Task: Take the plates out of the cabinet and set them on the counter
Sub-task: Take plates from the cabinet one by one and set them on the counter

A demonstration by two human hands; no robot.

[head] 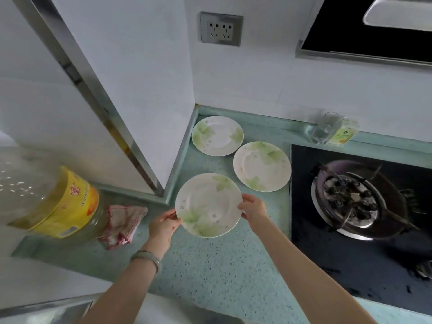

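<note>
- Counter: one speckled pale-green stone-like surface with a raised lip of the same colour along the wall; it bears all that follows.
- Hob: one glossy black glass panel set in the counter at the right, with one round gas burner of dull metal under dark pan supports.
- Oil jug: one big clear plastic bottle of yellow oil with a yellow label, standing at the left (it looks tilted through the wide lens).
- Plates: three round, glazed, white ones printed with pale green leaves and small flowers, all shallow with a broad rim.
  - Held plate: nearest the camera, close over the counter; whether it touches the surface I cannot tell.
  - Middle plate: flat on the counter just beside the hob's left edge.
  - Far plate: flat in the corner by the wall; its rim seems to meet the middle plate's.
- Hands: two, both bare.
  - Left hand: fingers pinched onto the held plate's left rim, with one grey band on the wrist.
  - Right hand: fingers pinched onto the same plate's right rim.
- Cloth: one crumpled rag, white with red checks, beside the jug.
- Wall socket: one grey rectangular plate on the white wall.
</note>
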